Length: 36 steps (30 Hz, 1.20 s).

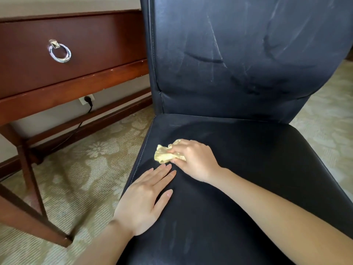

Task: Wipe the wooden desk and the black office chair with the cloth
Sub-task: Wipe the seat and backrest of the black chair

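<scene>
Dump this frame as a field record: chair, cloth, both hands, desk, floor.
chair: black; smear streaks on backrest and seat
cloth: yellow, crumpled, on the seat
right hand: grips cloth, pressing it to the seat
left hand: flat on seat, fingers straight, holds nothing
desk: wooden, left of chair; drawer shut, ring pull
floor: patterned carpet; plug in wall socket under desk

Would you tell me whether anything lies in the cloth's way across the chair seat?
Yes: the left hand lies flat on the black chair seat, almost touching the yellow cloth gripped by the right hand.
</scene>
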Tool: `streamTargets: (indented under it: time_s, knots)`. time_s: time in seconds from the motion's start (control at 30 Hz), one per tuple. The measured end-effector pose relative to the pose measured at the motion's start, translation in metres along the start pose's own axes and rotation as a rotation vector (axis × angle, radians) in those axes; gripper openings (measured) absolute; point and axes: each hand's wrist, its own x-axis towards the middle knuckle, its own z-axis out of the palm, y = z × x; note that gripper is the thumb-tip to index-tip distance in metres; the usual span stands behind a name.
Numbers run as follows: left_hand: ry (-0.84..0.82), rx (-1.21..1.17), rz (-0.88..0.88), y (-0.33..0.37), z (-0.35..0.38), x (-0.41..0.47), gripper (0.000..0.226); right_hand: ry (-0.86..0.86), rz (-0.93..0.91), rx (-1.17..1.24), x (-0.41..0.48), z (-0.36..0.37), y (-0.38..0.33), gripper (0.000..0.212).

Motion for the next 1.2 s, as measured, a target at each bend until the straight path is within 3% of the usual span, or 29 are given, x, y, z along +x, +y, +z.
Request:
streamTargets:
  time_s: [0.17, 0.33, 0.43, 0.8, 0.9, 1.07, 1.2]
  knots:
    - [-0.013, 0.016, -0.001, -0.002, 0.001, -0.002, 0.061, -0.060, 0.058, -0.033, -0.033, -0.021, 0.018, 0.034]
    - [-0.011, 0.018, -0.001, -0.001, 0.002, -0.001, 0.061, -0.033, 0.274, -0.176, -0.040, -0.046, 0.068, 0.027]
    - [-0.005, 0.027, 0.001, 0.000, 0.003, 0.000, 0.060, -0.009, 0.419, -0.249, -0.027, -0.055, 0.099, 0.017]
    - [0.061, -0.020, 0.016, 0.000, 0.004, -0.001, 0.053, 0.089, 0.760, -0.319, 0.044, -0.044, 0.155, 0.024]
    - [0.080, -0.031, 0.019, -0.001, 0.005, 0.000, 0.051, 0.077, 0.708, -0.327, 0.058, -0.032, 0.144, 0.028]
    - [0.083, -0.043, 0.009, -0.003, 0.006, 0.001, 0.051, 0.083, 0.450, -0.430, 0.057, -0.016, 0.110, 0.030]
    - [0.076, -0.036, 0.005, -0.003, 0.006, 0.000, 0.052, 0.098, 0.271, -0.315, 0.033, -0.011, 0.084, 0.029]
